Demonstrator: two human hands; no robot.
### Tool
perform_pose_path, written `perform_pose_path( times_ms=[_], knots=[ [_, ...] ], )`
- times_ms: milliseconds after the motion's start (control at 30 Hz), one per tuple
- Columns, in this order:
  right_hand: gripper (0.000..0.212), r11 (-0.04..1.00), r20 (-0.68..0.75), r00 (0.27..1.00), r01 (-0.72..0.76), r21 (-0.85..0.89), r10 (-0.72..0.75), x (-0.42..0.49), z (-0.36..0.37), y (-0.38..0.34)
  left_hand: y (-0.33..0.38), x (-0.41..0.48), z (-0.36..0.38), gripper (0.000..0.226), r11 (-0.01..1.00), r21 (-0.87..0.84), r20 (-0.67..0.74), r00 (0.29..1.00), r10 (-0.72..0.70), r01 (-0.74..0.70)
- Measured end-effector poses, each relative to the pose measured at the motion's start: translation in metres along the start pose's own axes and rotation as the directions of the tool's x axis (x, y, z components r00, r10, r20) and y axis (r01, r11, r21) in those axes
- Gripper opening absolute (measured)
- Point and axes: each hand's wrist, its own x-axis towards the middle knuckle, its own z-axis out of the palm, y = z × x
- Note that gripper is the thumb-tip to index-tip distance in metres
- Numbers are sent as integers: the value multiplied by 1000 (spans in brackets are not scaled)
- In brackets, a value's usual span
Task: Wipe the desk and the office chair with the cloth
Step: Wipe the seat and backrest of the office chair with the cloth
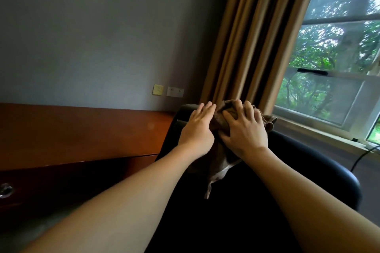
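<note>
A black office chair [308,170] fills the lower middle and right of the head view, its back top near the curtain. A brown cloth [221,121] is bunched on the top of the chair back, with one corner hanging down. My right hand [244,129] presses on the cloth, fingers spread and curled into it. My left hand [197,129] lies flat beside it on the chair back, fingers together, its edge touching the cloth. The reddish wooden desk [82,133] runs along the wall on the left.
A desk drawer with a metal handle [5,190] is at the lower left. Wall sockets [167,91] sit above the desk. A tan curtain [253,37] hangs behind the chair, next to a window [333,57]. A dark cable [364,155] runs below the sill.
</note>
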Motion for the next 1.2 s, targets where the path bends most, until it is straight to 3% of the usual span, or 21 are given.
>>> perform_pose_path(
  times_ms=[133, 267, 433, 500, 600, 767, 900, 1033, 1200],
  knots=[
    [73, 1000, 8, 1000, -17, -25, 18, -5, 13, -12, -9, 0, 5, 54, 997, -53, 33, 998, 58, -56],
    [72, 992, 25, 995, 103, -74, -101, 3, 1, -1, -17, -7, 23, 55, 988, 59, 53, 989, 140, -143],
    [81, 976, -22, 983, 185, 113, -184, 5, -4, 23, -11, -4, 33, 52, 997, -5, -10, 997, 74, -74],
    [66, 971, -98, 978, 195, 139, -183, 6, -8, 28, -9, 0, 29, 52, 996, 37, -6, 996, 86, -86],
    [37, 985, -213, 961, 171, -34, -174, 9, -8, 32, -7, 2, 31, 46, 993, 68, 1, 996, 92, -92],
    [56, 999, -74, 996, 46, 10, -45, 4, 1, 26, -8, 0, 40, 65, 995, 46, 32, 996, 89, -90],
    [73, 999, 1, 999, 44, 17, -44, -1, 11, 28, -11, -1, 49, 57, 998, -11, 54, 996, 68, -67],
    [76, 998, 37, 998, 58, -13, -58, -4, 13, 19, -19, -8, 63, 62, 996, -60, 6, 998, 60, -60],
    [75, 995, 47, 994, 102, -2, -101, -7, 19, 13, -31, -18, 73, 58, 994, 63, -52, 994, 96, -93]
  ],
)
